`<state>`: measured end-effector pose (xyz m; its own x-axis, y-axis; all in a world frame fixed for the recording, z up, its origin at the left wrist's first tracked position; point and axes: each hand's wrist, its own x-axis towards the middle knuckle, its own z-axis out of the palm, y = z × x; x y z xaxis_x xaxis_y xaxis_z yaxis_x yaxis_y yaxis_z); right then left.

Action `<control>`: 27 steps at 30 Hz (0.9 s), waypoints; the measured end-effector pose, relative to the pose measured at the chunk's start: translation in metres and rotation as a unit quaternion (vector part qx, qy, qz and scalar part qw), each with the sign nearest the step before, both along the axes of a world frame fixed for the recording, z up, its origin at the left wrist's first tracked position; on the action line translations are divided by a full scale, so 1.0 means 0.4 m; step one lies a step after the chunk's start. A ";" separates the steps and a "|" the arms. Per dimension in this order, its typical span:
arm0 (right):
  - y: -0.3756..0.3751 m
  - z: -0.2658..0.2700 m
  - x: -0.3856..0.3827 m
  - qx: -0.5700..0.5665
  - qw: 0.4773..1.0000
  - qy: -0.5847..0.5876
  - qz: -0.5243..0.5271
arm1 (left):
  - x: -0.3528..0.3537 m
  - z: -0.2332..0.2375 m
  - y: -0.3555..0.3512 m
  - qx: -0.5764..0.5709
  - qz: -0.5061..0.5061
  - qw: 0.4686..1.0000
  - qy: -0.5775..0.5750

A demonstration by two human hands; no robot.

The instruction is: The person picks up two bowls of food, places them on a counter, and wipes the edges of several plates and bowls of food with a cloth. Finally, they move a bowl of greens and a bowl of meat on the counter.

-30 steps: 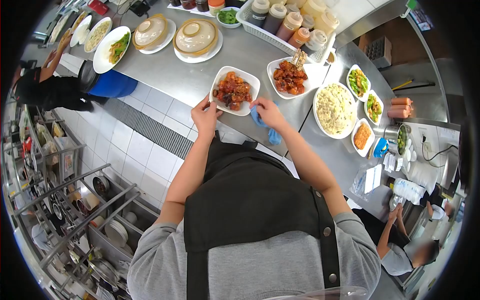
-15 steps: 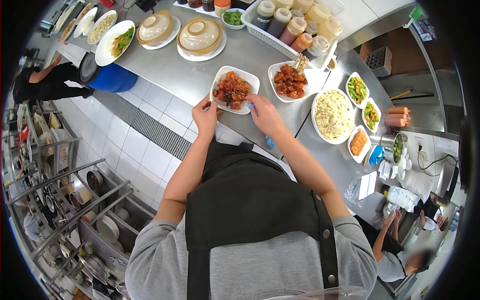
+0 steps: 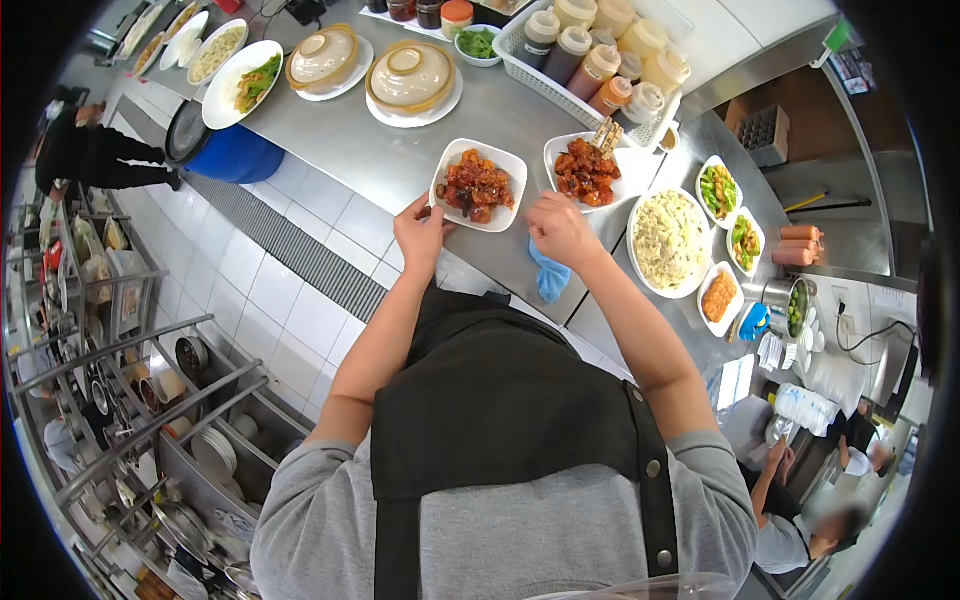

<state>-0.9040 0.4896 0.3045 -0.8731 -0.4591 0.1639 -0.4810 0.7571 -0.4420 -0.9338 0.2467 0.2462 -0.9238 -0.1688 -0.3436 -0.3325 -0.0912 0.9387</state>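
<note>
A white square bowl (image 3: pixel 521 178) of dark glazed pieces of food (image 3: pixel 476 185) stands near the counter's front edge. My left hand (image 3: pixel 420 234) grips its near left corner, thumb at the rim, other fingers partly hidden underneath. To the right of this bowl, clear of it, my right hand (image 3: pixel 562 230) is closed on a light blue cloth (image 3: pixel 550 278), which hangs below the fist over the counter edge. Just beyond that hand lies a second white dish with similar glazed food (image 3: pixel 585 172); a pale, ridged item (image 3: pixel 606 136) rests at its far end.
Two lidded clay pots (image 3: pixel 410 78) on saucers stand farther back, near a basket of squeeze bottles (image 3: pixel 595 65). A large plate of fried rice (image 3: pixel 668 243) and smaller dishes sit to the right. Shelving (image 3: pixel 215 390) is at left; a person (image 3: pixel 90 150) stands beside a blue barrel (image 3: pixel 235 155).
My right hand has left the bowl's right side and moved right and slightly nearer me, fingers now closed. More of the blue cloth shows beneath it. My left hand still holds the bowl.
</note>
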 end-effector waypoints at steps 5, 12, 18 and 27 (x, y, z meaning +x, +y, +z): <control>0.007 -0.035 0.049 -0.014 0.979 -0.146 -0.141 | -0.004 -0.019 -0.003 0.007 0.005 1.000 0.010; -0.066 -0.039 0.053 -0.180 0.953 -0.106 -0.218 | 0.001 -0.014 -0.001 0.021 0.003 1.000 0.011; -0.111 -0.059 0.019 -0.058 0.989 -0.021 -0.135 | -0.001 -0.001 0.001 0.010 -0.007 1.000 0.021; -0.049 -0.015 0.011 -0.033 0.995 -0.079 -0.051 | -0.001 -0.013 -0.003 0.025 -0.004 1.000 0.011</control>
<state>-0.8997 0.4700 0.2984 -0.9316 -0.3601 0.0489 -0.3248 0.7648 -0.5565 -0.9342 0.2453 0.2409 -0.9328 -0.1436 -0.3304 -0.3122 -0.1355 0.9403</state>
